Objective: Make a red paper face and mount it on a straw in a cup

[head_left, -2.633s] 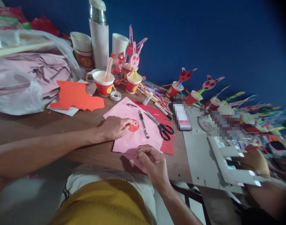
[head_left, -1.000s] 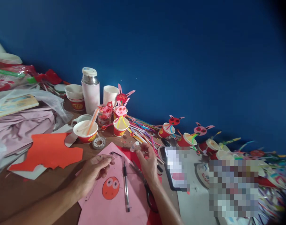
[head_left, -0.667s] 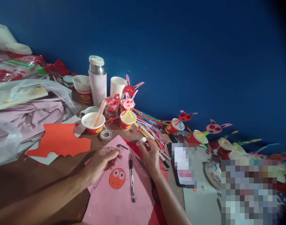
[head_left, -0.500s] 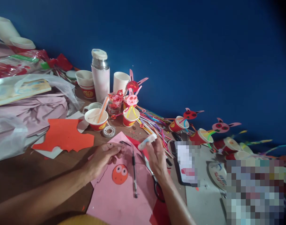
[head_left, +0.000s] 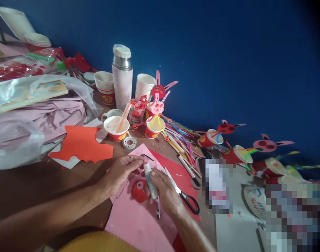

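Note:
My right hand (head_left: pixel 163 189) is closed around a white glue stick (head_left: pixel 151 182), tilted with its white end up toward my left fingertips. My left hand (head_left: pixel 124 171) is closed in a pinch at that end; whatever small piece it holds is too small to make out. Below the hands, a round orange-red paper face (head_left: pixel 139 191) with googly eyes lies on a pink paper sheet (head_left: pixel 133 220), partly covered by my right fingers. A pen (head_left: pixel 158 210) is mostly hidden under the right hand. Black-handled scissors (head_left: pixel 190 203) lie open to its right.
Cut orange paper (head_left: pixel 83 143) lies left, near a tape roll (head_left: pixel 129 142) and a cup with a straw (head_left: pixel 116 130). A thermos (head_left: pixel 122 84) stands behind. Paper cups with rabbit faces (head_left: pixel 157 107), many pipe cleaners (head_left: pixel 179 136) and a blurred phone (head_left: pixel 217 185) extend rightward.
My right hand has moved left and turned the glue stick upright, bringing it to my left fingertips. The scissors are now uncovered, and the whole view has shifted slightly.

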{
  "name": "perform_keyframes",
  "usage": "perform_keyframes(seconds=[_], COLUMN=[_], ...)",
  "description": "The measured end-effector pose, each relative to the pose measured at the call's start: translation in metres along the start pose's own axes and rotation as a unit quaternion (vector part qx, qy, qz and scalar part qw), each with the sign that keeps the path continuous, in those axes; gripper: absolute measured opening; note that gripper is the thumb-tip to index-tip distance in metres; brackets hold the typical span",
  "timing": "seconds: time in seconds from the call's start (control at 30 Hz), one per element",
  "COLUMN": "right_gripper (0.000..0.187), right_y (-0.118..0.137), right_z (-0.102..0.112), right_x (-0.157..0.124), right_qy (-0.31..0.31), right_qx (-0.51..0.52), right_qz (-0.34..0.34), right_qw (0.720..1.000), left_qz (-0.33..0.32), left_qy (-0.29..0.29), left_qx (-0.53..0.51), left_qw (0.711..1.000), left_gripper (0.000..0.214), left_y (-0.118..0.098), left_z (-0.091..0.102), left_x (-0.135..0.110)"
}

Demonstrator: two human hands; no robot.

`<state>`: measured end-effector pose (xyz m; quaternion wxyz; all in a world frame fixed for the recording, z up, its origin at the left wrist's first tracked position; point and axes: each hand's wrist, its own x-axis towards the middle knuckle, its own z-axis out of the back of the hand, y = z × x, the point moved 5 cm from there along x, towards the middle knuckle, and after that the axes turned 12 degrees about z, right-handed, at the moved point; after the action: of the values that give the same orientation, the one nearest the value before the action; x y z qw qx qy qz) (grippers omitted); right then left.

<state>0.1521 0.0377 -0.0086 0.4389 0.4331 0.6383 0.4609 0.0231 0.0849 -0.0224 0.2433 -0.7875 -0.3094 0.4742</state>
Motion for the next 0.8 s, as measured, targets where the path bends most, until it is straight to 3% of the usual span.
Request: perform_keyframes(seconds=[0.37, 0.63, 0.8], right_gripper=[0.038, 0.039, 0.04], right_y=[0.0, -0.002, -0.004], right_z=[-0.001, 0.008, 0.012], right_x=[0.002, 0.001, 0.002], right_qy=[-0.022, -0.041, -0.044], right_qx=[-0.021, -0.061, -0.075], right_qz=[0.012, 0.01, 0.027], right_qw=[0.999, 0.997, 0.996], left_qz=[-0.031, -0.095, -0.094], left_qy=[0.025, 0.049, 0.065], left_qx=[0.035, 0.174, 0.211], left_qw=[0.999, 0.979, 0.971], left_gripper=[0.039, 0.039, 0.034], left_y=[0.001, -0.005, -0.007], left_z=[-0.003, -0.009, -0.01], left_x=[-0.003, -0.011, -0.01])
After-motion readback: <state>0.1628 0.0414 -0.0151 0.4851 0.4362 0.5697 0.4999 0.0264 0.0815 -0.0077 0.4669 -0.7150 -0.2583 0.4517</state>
